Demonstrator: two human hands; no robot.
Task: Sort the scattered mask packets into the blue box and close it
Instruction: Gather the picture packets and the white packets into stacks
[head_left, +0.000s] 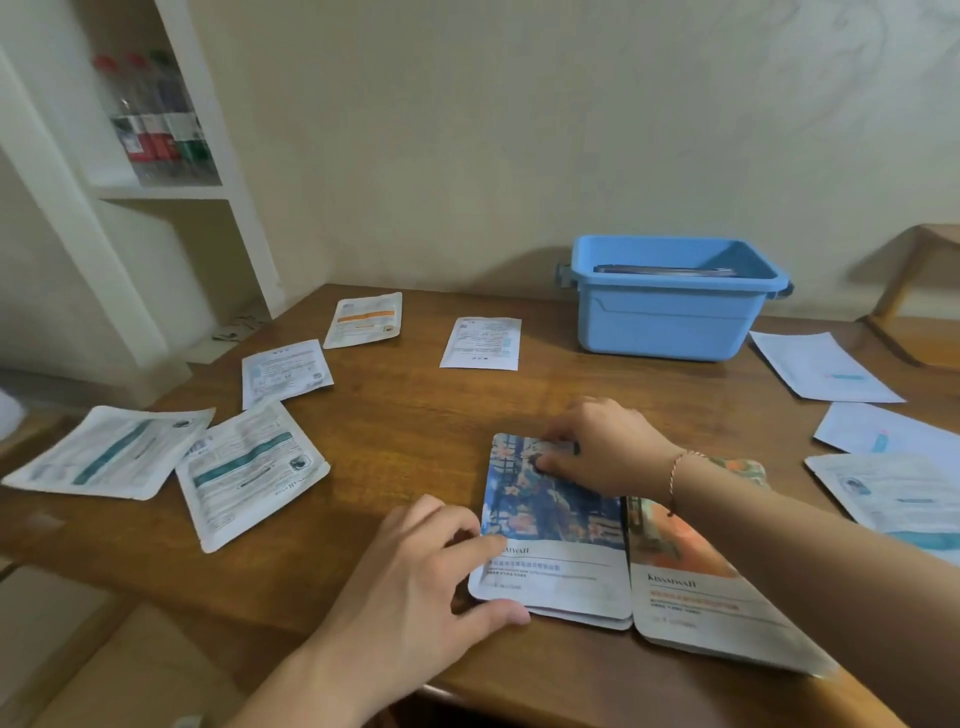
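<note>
A wooden table (415, 415) carries everything. Near its far edge, right of the middle, the blue box (670, 312) stands open, with dark flat things lying inside. Mask packets lie scattered: two teal-striped ones (111, 452) (249, 473) toward the left edge, three smaller white ones (284, 371) (364, 319) (481, 343) farther back, and three pale ones (823, 366) (883, 431) (893, 493) along the right edge. At the near edge a blue-printed packet (553, 525) lies on another packet, just beside an orange-printed one (691, 582). The left hand (415, 587) rests on the blue-printed packet's left edge, fingers relaxed, thumb at its near corner. The right hand (602, 447) pinches its far edge with curled fingers.
</note>
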